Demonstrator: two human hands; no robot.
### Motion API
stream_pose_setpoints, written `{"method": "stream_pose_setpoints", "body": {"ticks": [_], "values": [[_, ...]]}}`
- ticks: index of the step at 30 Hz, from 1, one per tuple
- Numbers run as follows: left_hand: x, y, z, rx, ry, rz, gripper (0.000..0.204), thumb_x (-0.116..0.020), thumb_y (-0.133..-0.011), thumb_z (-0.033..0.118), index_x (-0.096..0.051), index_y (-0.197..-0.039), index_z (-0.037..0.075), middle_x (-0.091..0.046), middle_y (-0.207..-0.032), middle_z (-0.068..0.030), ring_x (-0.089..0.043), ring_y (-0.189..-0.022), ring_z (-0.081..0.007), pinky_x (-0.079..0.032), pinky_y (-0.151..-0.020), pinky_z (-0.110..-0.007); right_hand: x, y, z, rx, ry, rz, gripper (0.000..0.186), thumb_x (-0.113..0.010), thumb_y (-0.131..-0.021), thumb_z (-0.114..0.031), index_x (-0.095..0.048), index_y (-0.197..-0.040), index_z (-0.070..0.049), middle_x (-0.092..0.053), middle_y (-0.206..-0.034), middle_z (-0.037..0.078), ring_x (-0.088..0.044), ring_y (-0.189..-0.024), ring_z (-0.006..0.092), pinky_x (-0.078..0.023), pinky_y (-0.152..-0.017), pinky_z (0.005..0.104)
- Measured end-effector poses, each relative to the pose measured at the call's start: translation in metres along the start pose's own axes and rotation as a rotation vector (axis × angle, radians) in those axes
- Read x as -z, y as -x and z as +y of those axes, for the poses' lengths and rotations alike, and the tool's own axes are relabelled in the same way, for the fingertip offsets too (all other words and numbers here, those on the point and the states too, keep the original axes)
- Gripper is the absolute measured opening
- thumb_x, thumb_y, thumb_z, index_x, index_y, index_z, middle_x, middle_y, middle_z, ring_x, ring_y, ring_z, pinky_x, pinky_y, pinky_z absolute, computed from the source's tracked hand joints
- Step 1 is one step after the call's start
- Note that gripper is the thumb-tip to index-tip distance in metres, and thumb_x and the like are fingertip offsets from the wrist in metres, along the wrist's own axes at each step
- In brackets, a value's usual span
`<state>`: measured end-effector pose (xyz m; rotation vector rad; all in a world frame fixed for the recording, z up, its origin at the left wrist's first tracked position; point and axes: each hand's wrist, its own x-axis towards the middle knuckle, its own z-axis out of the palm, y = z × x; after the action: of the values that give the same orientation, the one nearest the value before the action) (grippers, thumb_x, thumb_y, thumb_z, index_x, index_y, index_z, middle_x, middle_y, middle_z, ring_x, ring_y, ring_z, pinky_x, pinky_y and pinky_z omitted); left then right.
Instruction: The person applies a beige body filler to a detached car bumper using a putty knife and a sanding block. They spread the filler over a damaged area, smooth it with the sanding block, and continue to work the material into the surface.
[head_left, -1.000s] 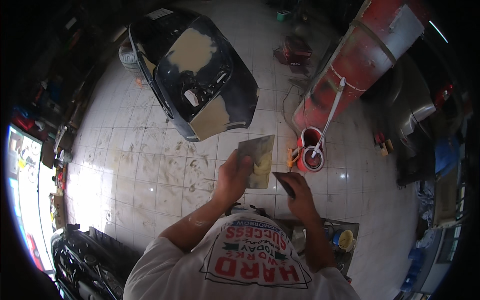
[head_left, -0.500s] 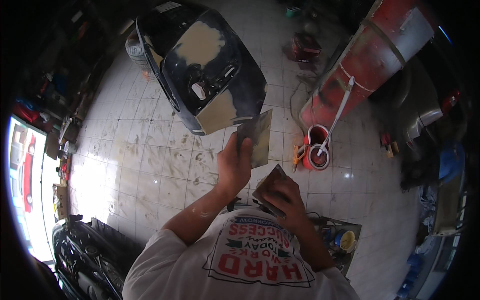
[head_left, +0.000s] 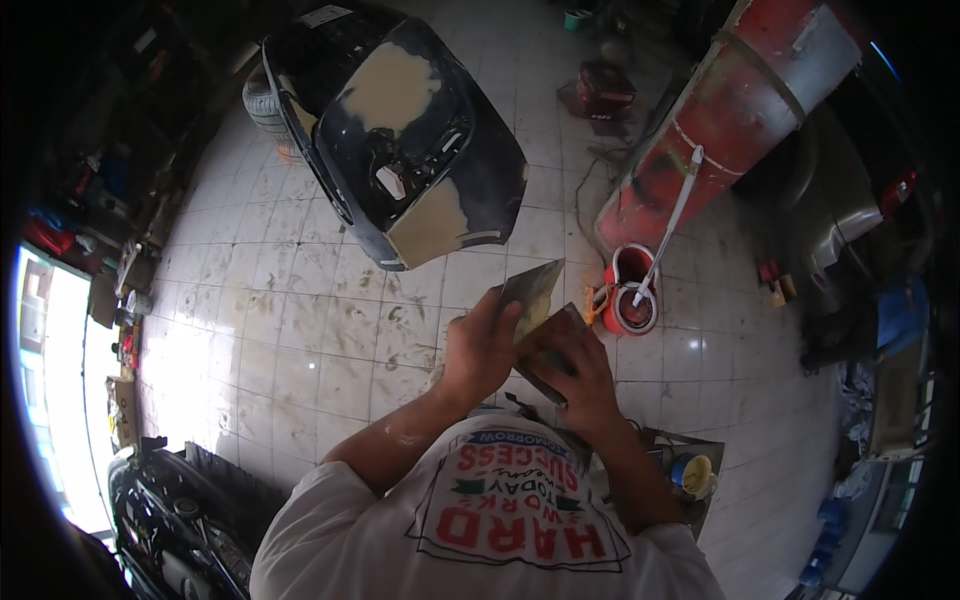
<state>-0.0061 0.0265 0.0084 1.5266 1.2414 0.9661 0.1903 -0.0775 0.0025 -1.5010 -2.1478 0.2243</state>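
In front of my chest my left hand [head_left: 478, 350] grips a flat, thin putty plate [head_left: 528, 286], tilted, with pale yellow filler on its face. My right hand [head_left: 582, 368] is closed around a second flat metal blade, a putty spreader [head_left: 556, 328]. Its edge meets or lies very near the lower part of the plate; I cannot tell whether they touch. Beyond my hands stands a black car body panel [head_left: 505, 165] with smooth beige filler patches [head_left: 390, 88] on it.
A red bucket [head_left: 634, 262] with a white-handled tool stands right of my hands, near a long red-and-white panel [head_left: 690, 150]. Close by my right side, an open yellow tin [head_left: 692, 476] sits on a small stand. Engine parts [head_left: 180, 530] lie at lower left, a tyre [head_left: 262, 105] behind the panel.
My left hand has come down and nearer, bringing its plate to the right hand's spreader. The right hand has risen slightly with its blade.
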Motion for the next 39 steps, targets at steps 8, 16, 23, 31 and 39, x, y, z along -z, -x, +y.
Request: {"method": "stream_pose_setpoints", "body": {"ticks": [8, 16, 23, 31, 39], "values": [[0.009, 0.0, 0.02, -0.178, -0.051, -0.056, 0.027, -0.063, -0.111, 0.023, -0.067, -0.12, -0.002, -0.073, -0.082, -0.0105, -0.064, -0.078, -0.0109, -0.054, -0.071, -0.034, 0.003, -0.004, -0.001, -0.145, 0.012, 0.184, 0.065, -0.073, -0.065, 0.003, -0.079, -0.126, -0.019, -0.063, -0.134, 0.005, -0.056, -0.136, 0.0336, -0.044, -0.115, 0.0556], [0.022, -0.006, 0.036, -0.072, 0.009, -0.019, 0.02, -0.061, -0.111, 0.022, -0.064, -0.116, 0.002, -0.069, -0.077, -0.0256, -0.071, -0.077, -0.0497, -0.054, -0.061, -0.047, 0.001, -0.01, -0.014, -0.033, -0.082, 0.282, 0.064, -0.075, -0.066, -0.001, -0.078, -0.128, -0.018, -0.064, -0.133, 0.009, -0.059, -0.132, 0.0385, -0.045, -0.112, 0.0603], [0.022, -0.002, 0.032, -0.167, 0.175, 0.078, 0.022, -0.062, -0.111, 0.023, -0.064, -0.119, 0.002, -0.068, -0.074, -0.0192, -0.074, -0.067, -0.0327, -0.054, -0.061, -0.039, -0.012, -0.007, -0.012, 0.024, -0.113, 0.045, 0.06, -0.079, -0.067, -0.005, -0.077, -0.126, -0.018, -0.064, -0.132, 0.008, -0.058, -0.135, 0.0343, -0.039, -0.119, 0.0614], [0.006, -0.002, 0.004, 0.347, 0.869, -0.05, 0.031, -0.055, -0.115, 0.024, -0.064, -0.131, -0.001, -0.072, -0.109, -0.005, -0.067, -0.1, -0.013, -0.053, -0.084, -0.03, -0.022, -0.004, -0.009, -0.098, -0.392, 0.342, 0.079, -0.075, -0.064, 0.013, -0.073, -0.136, -0.022, -0.055, -0.14, 0.015, -0.054, -0.138, 0.0389, -0.042, -0.118, 0.0587], [0.014, 0.048, -0.027, 0.123, 0.154, -0.119, 0.028, -0.058, -0.112, 0.021, -0.06, -0.132, 0.001, -0.071, -0.082, -0.0177, -0.074, -0.078, -0.0232, -0.057, -0.07, -0.043, 0.0, 0.012, 0.037, -0.153, 0.09, 0.114, 0.073, -0.068, -0.065, 0.017, -0.077, -0.13, -0.014, -0.066, -0.136, 0.01, -0.06, -0.134, 0.0367, -0.047, -0.114, 0.0477]]}}
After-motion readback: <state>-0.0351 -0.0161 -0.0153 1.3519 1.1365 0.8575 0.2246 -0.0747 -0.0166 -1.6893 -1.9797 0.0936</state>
